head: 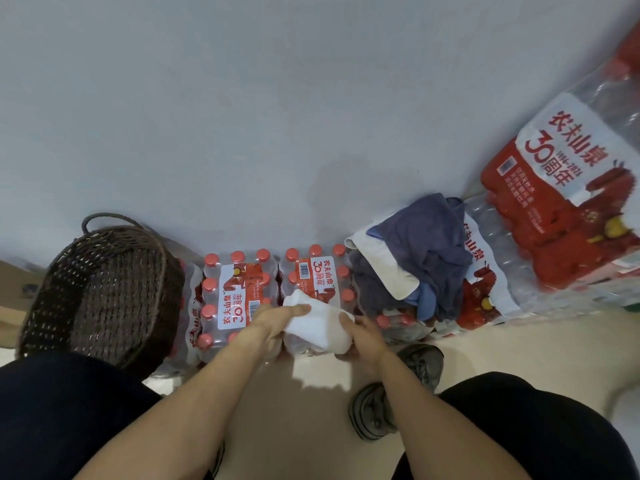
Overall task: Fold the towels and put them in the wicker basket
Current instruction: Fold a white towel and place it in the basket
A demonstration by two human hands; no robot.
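A white towel [317, 320], folded into a small bundle, is held over the packs of water bottles. My left hand [273, 322] grips its left side, thumb lying on top. My right hand [363, 336] grips its right edge. A dark brown wicker basket [104, 289] stands at the left against the wall, and nothing shows inside it. At the right a heap of unfolded towels [415, 258] in dark blue, grey and cream lies on another pack of bottles.
Shrink-wrapped packs of red-capped water bottles [239, 292] line the wall between basket and heap. Larger packs [561, 192] are stacked at the right. My knees and one shoe [377, 410] fill the lower part of the view over the beige floor.
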